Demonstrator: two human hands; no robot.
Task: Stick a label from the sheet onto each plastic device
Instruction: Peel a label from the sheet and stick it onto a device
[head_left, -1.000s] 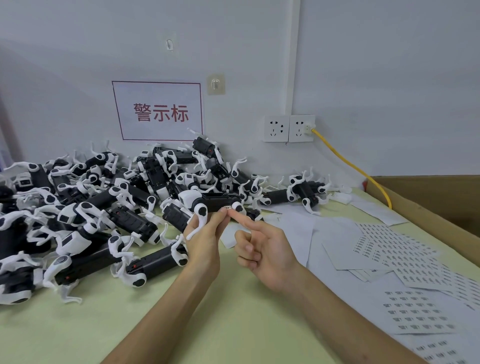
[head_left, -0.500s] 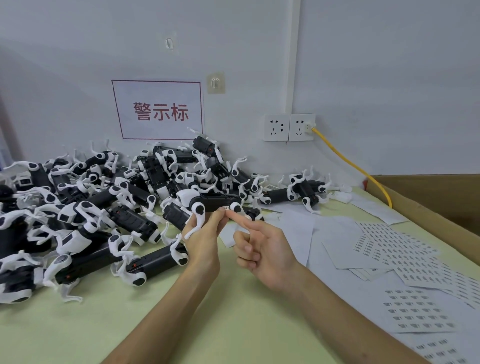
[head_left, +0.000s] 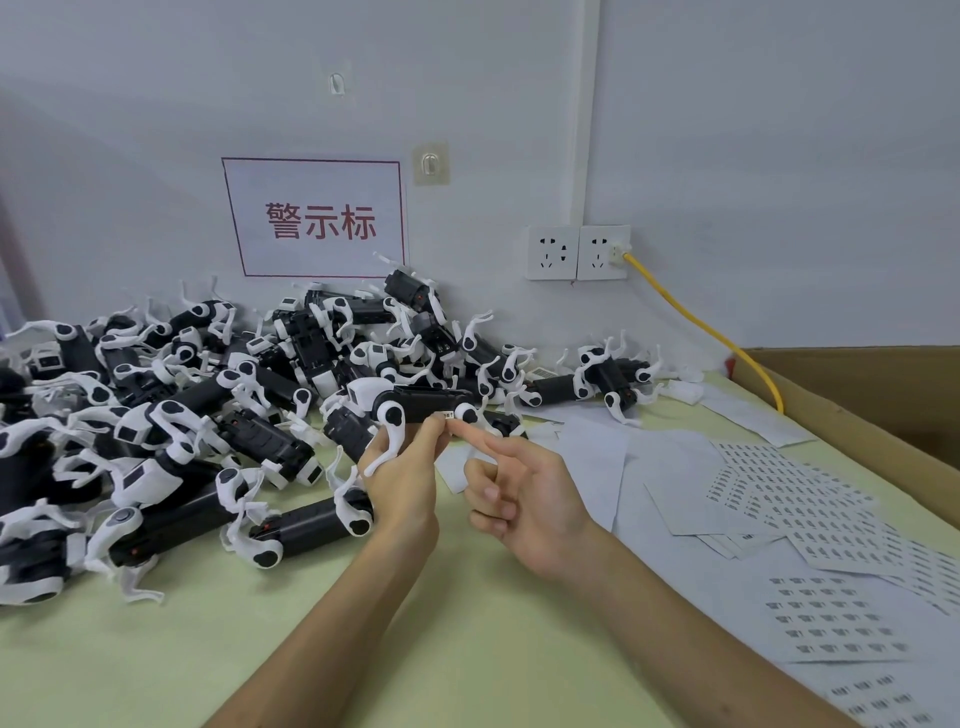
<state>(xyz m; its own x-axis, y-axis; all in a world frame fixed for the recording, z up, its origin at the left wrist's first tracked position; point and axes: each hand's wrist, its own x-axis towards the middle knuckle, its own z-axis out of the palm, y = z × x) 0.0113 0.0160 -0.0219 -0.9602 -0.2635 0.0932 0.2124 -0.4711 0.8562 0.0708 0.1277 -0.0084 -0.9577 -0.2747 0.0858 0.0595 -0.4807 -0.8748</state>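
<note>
Almost nothing has moved: my right hand keeps one straight fingertip on the label, other fingers curled. My left hand has its fingers clamped on the device, above the desk. I should press flat, then rub the edges.

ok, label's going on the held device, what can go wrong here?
The label sits on the device near a leg joint; pressed by one right hand fingertip, it may go on skewed or edge-lifted. The left hand holds the device above the table, so pressing could twist it.
</note>
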